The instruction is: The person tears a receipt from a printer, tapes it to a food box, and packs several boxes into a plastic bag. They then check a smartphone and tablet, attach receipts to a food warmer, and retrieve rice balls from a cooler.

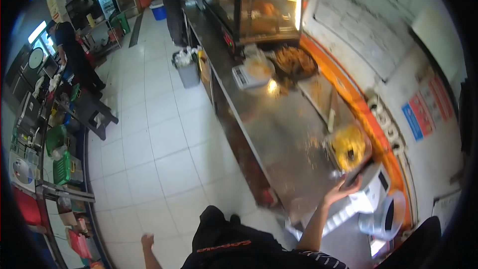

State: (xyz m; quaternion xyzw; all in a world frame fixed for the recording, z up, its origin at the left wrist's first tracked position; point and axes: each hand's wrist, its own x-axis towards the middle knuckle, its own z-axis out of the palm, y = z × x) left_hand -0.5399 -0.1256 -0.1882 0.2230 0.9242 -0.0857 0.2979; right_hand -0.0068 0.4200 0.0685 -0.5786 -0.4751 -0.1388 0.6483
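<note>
At the right, my right hand (342, 190) reaches over the steel counter with its fingers around a dark flat object (352, 177), whose kind I cannot make out. Just beyond it sits a metal tray (367, 153) of yellow food (348, 147) with a dark spot in the middle. A white scale-like machine (371, 189) stands beside that hand, partly behind my forearm. My left hand (147, 241) hangs low over the tiled floor, small in view, its fingers loosely curled and nothing visible in them.
Along the steel counter (269, 124) stand a knife (332, 112) on a board, a pan of brown food (295, 61), a small scale (246, 77) and a heated glass cabinet (269, 5). A grey bin (186, 69), a black stool (92, 112) and two people (74, 52) are farther off.
</note>
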